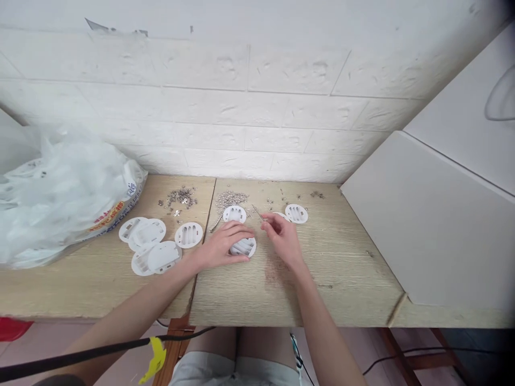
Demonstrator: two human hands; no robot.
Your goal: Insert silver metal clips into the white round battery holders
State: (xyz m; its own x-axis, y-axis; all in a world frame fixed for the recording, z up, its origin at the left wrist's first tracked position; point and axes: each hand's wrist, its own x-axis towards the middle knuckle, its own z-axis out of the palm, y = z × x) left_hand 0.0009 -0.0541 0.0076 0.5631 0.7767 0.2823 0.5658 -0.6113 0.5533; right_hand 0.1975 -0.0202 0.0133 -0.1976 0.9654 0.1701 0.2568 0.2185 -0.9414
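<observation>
My left hand (227, 245) rests on a round white plastic piece (246, 247) with parallel slots, its fingers and thumb around the edge. My right hand (281, 234) pinches a thin pointed metal tool (258, 213) just to the right of that piece, its tip raised toward the upper left. Beyond my left hand lies another white disc (234, 214). A third slotted disc (296, 213) sits past my right hand, with one more partly hidden by that hand. Small shiny metal parts (231, 200) are heaped behind the discs.
Several white discs (164, 256) overlap on the left of the wooden table (257, 300), near a darker pile of metal bits (182, 199). A large plastic bag (68, 198) stands far left. White panels (434, 225) border the right, and a brick-patterned wall (261, 118) the back.
</observation>
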